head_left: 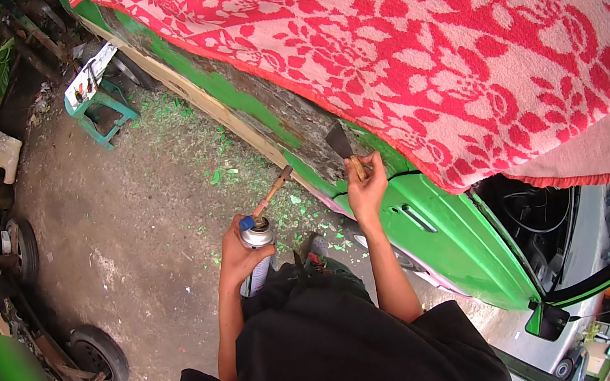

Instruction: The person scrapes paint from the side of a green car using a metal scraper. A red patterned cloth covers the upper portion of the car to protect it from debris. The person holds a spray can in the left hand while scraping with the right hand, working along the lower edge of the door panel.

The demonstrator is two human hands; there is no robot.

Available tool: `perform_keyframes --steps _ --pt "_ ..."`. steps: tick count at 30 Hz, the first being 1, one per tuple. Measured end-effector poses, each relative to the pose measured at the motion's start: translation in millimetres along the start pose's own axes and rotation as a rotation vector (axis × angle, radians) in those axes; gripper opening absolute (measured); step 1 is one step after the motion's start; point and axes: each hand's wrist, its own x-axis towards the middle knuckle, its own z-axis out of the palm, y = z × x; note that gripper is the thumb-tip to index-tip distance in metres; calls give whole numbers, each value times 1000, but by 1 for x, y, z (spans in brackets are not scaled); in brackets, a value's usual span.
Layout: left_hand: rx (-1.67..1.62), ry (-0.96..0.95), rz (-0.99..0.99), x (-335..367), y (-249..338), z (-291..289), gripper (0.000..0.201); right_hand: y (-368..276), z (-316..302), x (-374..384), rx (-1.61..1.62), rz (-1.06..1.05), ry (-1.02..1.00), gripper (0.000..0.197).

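Note:
My left hand [234, 255] is wrapped round a gas torch [256, 236], a silver canister with a blue knob and a copper-coloured nozzle pointing up and right toward the car's side. Whether a flame burns at its tip I cannot make out. Between the fingers of my right hand [367, 191] is the wooden handle of a paint scraper [340, 142]. Its dark, wide blade lies over the bare, brownish-grey body panel [302, 123], where green paint is partly stripped. Below it begins the green car door [439, 229] with its handle.
A red and pink floral blanket [377, 43] covers the car's upper part. Green paint flakes [219, 176] litter the ground. A small green stool [101, 115] with things on it stands at the far left; loose wheels [98, 357] lie on the left. A side mirror [548, 322] juts out at lower right.

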Motion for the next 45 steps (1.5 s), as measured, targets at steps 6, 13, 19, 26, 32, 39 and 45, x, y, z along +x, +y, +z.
perform_keyframes --steps 6,13,19,26,32,39,45 --pt "-25 26 -61 2 1 -3 50 -4 13 1 -3 -103 -15 24" --pt "38 35 -42 1 -5 -10 50 9 -1 -11 -57 44 68 24" --pt "-23 -27 -11 9 -10 -6 50 17 -4 -8 24 51 79 24" --pt "38 -121 71 29 -3 7 47 22 -20 -1 -13 -11 -14 26" --pt "-45 -142 56 44 4 28 45 14 -28 -9 -45 93 -59 25" --pt "-126 -159 38 62 7 43 54 13 -22 -14 140 139 -66 20" --pt "-82 -181 89 77 -3 54 61 14 -27 -12 83 142 -99 17"
